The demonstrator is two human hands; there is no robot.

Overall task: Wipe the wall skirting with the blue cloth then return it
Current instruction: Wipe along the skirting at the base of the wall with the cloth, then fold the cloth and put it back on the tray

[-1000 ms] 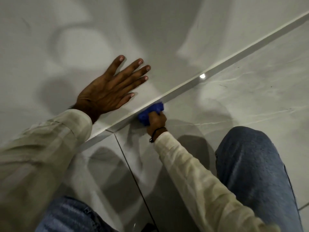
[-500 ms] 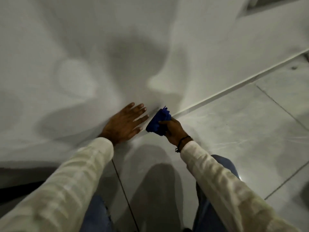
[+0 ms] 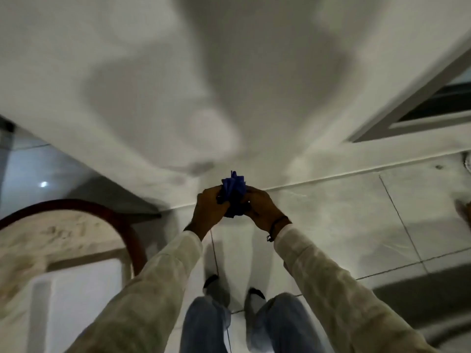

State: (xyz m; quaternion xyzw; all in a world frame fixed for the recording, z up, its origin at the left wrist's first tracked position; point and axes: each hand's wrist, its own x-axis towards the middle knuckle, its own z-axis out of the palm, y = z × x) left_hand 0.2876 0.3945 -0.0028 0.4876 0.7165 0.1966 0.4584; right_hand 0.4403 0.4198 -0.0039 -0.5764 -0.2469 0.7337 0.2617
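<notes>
A: Where is the blue cloth [image 3: 233,193] right now?

B: Up in the air, bunched into a wad between both hands, just above the centre of the view. Its crumpled top pokes up toward twelve o'clock, over the line of the skirting [image 3: 331,177].

A: How are the hands holding it?

B: The left hand [image 3: 209,208] closes on it from nine o'clock and the right hand [image 3: 261,207] from three o'clock. On both, the fingers are curled inward and pressed onto the cloth, so each hand grips it. The picture is blurred, so I cannot tell single fingertips apart.

A: Is the cloth touching the skirting?

B: It overlaps it in the view, but the hands are raised well off the floor [image 3: 344,225], and I cannot tell the gap to the wall [image 3: 153,72].

A: What else shows?

B: Both arms come up from six o'clock in pale cream sleeves [image 3: 331,289]. A dark band [image 3: 274,229] sits on the right wrist. Below the hands, at six o'clock, are blue jeans [image 3: 204,327] and two feet [image 3: 252,301] on the pale tiles. At eight o'clock there is a round tabletop [image 3: 51,233] with a dark red rim and a light stone-like surface, and something white and flat lies on it. At two o'clock a grey frame [image 3: 420,98] runs slantwise across the wall. Soft shadows fall across the wall at twelve o'clock.
</notes>
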